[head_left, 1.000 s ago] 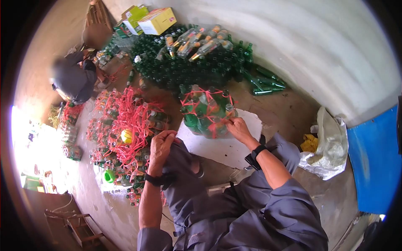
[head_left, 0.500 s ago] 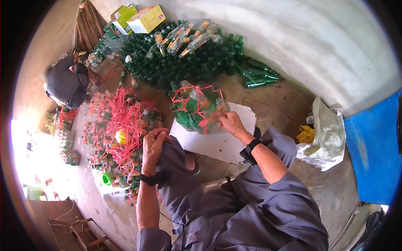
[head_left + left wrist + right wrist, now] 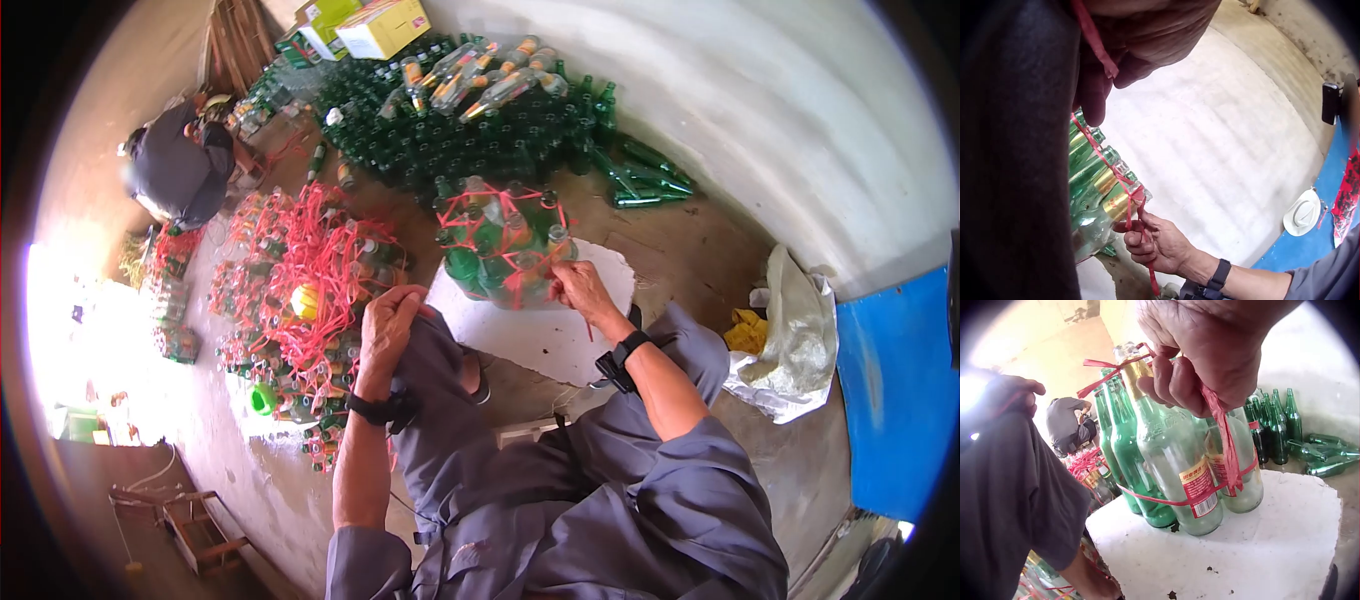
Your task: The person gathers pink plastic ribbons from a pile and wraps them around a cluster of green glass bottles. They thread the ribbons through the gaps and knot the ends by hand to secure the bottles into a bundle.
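Note:
A bundle of green and clear glass bottles [image 3: 490, 255], bound with red plastic strap [image 3: 1166, 501] around the necks and lower bodies, stands upright on a white board [image 3: 1272, 544]. My right hand [image 3: 583, 290] is beside the near right bottle's neck, its curled fingers gripping a red strap [image 3: 1225, 437] whose tail hangs below the hand. Over by my knee, my left hand [image 3: 388, 325] pinches a short piece of red strap [image 3: 1094, 40]. That hand is apart from the bundle.
Many strapped bottles and loose red straps [image 3: 310, 250] lie to the left. Green bottles [image 3: 440, 150] fill the back, several lying at the right [image 3: 650, 185]. A white sack [image 3: 795, 330] and blue panel [image 3: 890, 380] are at right. Another person [image 3: 180, 165] crouches at back left.
My right hand stays close to the bundle's near right side; the strap tail now shows below it. My left hand remains by the knee. The head view has shifted slightly.

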### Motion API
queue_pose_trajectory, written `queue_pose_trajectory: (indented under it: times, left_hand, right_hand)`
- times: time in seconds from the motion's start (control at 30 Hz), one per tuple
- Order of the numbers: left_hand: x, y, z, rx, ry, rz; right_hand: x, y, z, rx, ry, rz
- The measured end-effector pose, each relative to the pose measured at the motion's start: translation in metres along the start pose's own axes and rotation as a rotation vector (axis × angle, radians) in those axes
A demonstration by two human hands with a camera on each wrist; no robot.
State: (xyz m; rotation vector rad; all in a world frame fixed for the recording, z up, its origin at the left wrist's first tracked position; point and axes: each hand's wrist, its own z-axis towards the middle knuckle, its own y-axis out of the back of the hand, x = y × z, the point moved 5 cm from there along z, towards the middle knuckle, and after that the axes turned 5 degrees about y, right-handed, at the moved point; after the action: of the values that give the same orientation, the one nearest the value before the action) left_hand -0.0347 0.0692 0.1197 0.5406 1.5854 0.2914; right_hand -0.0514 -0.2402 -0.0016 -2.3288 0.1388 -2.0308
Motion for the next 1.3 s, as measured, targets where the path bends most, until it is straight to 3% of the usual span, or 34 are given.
queue_pose_trajectory:
  times: [0.2, 0.37, 0.53, 0.73, 1.13, 1.3]
  left_hand:
    - [0.011, 0.001, 0.000, -0.001, 0.075, -0.021]
    - [0.009, 0.006, -0.005, 0.019, 0.050, -0.140]
    - [-0.004, 0.018, -0.018, 0.033, 0.132, -0.313]
    - [0.005, 0.057, -0.041, -0.179, 0.075, -0.570]
    - [0.034, 0.154, -0.079, -0.363, 0.074, -0.533]
    - [0.047, 0.199, -0.111, -0.540, 0.114, -0.419]
  right_hand:
    - [0.001, 0.000, 0.000, 0.003, 0.025, -0.058]
    - [-0.001, 0.004, -0.003, -0.034, -0.098, -0.070]
    - [-0.001, 0.002, -0.004, -0.059, -0.070, -0.059]
    - [0.002, 0.007, -0.003, -0.073, -0.095, -0.025]
    - [-0.003, 0.009, -0.005, -0.043, -0.134, -0.010]
    - [-0.011, 0.010, -0.002, -0.054, -0.177, 0.026]
